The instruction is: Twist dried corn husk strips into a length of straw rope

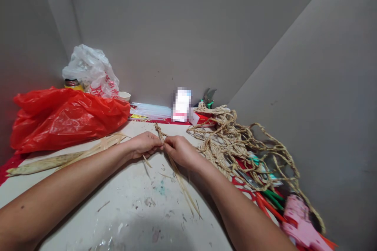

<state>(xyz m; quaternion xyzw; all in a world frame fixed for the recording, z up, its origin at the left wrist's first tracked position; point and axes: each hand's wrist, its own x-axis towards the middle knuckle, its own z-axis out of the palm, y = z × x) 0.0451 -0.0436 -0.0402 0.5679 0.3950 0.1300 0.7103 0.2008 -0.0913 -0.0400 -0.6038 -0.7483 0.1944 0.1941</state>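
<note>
My left hand (144,144) and my right hand (180,150) meet at the middle of a paint-stained white table (132,211), fingers pinched together. Between them they grip a thin braid of dry straw (159,130) that runs away toward the back wall. Loose straw strands (184,188) trail from under my right hand toward me. A bundle of flat dry straw leaves (59,160) lies just left of my left forearm.
A red plastic bag (64,117) and a white plastic bag (91,68) sit at the back left beside a jar (72,83) and a cup (125,95). A heap of braided straw rope (235,145) covers the right side, over red and green tools (265,198) and a pink glue gun (300,225). Grey walls enclose the corner.
</note>
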